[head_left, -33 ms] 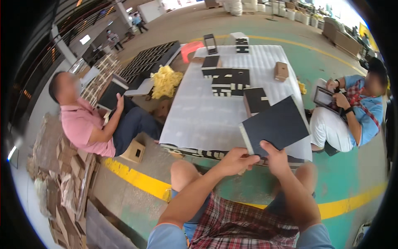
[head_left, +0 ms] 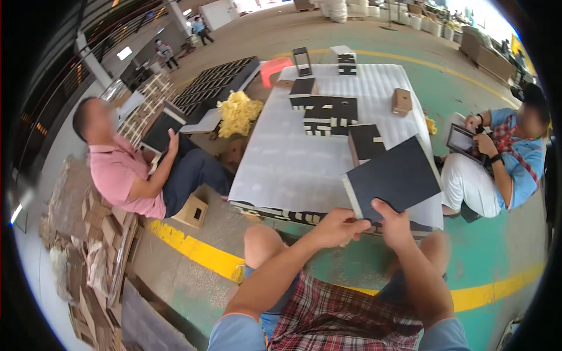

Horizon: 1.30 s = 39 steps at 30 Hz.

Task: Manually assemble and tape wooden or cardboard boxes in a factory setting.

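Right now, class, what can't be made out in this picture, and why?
All in the head view:
- Underside of the black piece: faces away.
- Part of the box just behind it: covered by the piece.
- What, if anything, the left hand grips: its fingers hide it.
- Hands of the distant person in blue: too small.

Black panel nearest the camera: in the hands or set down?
In hand: the left hand grips a near corner of the black panel, and the right hand lays its thumb on top.

The right grip [head_left: 394, 223] holds a black panel [head_left: 395, 175], the left grip [head_left: 341, 227] at its near corner.
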Tool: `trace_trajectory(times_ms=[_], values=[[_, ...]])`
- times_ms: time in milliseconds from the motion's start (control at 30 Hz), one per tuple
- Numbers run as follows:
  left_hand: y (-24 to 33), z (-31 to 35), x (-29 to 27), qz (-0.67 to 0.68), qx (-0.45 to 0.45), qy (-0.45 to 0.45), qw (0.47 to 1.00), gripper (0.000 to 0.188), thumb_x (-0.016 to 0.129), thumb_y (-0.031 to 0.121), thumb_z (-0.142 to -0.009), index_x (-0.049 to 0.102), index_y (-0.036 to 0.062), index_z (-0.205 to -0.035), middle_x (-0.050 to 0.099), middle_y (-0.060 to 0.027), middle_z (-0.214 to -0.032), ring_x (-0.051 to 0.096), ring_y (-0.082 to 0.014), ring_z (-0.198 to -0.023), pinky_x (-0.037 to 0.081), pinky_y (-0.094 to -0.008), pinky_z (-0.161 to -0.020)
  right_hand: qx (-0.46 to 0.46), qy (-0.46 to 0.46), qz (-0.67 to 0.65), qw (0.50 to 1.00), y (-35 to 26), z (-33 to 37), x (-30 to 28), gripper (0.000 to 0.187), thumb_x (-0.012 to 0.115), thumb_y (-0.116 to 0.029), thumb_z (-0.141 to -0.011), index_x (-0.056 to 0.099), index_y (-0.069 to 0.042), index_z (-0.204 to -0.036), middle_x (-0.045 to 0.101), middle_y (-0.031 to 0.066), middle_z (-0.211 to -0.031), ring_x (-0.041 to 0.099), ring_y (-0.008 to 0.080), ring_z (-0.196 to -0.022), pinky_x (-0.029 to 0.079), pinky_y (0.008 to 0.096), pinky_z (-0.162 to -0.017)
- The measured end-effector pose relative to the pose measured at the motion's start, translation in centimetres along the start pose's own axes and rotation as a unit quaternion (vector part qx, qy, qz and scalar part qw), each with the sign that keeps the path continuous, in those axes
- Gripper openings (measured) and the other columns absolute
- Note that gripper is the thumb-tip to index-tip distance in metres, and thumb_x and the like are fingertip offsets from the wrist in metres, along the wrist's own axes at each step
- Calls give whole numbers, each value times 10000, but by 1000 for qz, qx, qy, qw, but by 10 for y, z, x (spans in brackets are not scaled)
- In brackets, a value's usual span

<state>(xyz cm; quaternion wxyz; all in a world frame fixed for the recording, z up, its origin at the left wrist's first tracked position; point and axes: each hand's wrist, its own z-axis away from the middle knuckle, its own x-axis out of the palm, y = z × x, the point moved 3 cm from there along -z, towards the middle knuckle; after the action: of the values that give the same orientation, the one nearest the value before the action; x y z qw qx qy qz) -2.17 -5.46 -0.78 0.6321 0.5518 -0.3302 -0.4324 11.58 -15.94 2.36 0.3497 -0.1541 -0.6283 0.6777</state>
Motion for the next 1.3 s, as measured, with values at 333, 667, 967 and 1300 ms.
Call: trace_trajectory(times_ms=[333, 667, 967, 1300], values=[[5, -6, -2, -74, 22, -28, 997, 270, 621, 296, -1049, 706, 40, -1036, 707, -27, -809, 619, -87, -719, 481, -278, -640, -19, -41, -50, 998, 13, -18, -12, 279, 736, -134, -894, 670, -5, -1133, 690, 49, -1041, 649, 147, -875, 515, 306, -749], [4, -2, 3, 5, -51, 3, 999, 362, 687, 356, -1008, 700, 14, -890, 706, -33, -782, 647, -99, -701, 501, -270, -624, 9, -23, -35, 999, -1, -6, 1, 321, 721, -161, -875, 655, -16, -1154, 683, 57, -1039, 670, 191, -936, 542, 353, -779], [-18, -9, 5, -19, 16, 10, 1000, 304, 616, 293, -1051, 702, 18, -954, 717, -33, -818, 646, -88, -742, 514, -263, -664, 29, -29, -75, 996, 20, -21, -14, 298, 744, -189, -862, 687, -15, -1097, 699, 58, -1002, 671, 188, -899, 543, 359, -774], [2, -9, 2, 7, 19, 13, 1000, 303, 628, 224, -1023, 698, 48, -787, 730, -19, -756, 559, -40, -640, 463, -235, -593, 39, -89, -183, 978, 18, -31, -22, 268, 708, -137, -884, 682, 10, -1106, 728, 93, -1006, 714, 223, -840, 590, 369, -708]])
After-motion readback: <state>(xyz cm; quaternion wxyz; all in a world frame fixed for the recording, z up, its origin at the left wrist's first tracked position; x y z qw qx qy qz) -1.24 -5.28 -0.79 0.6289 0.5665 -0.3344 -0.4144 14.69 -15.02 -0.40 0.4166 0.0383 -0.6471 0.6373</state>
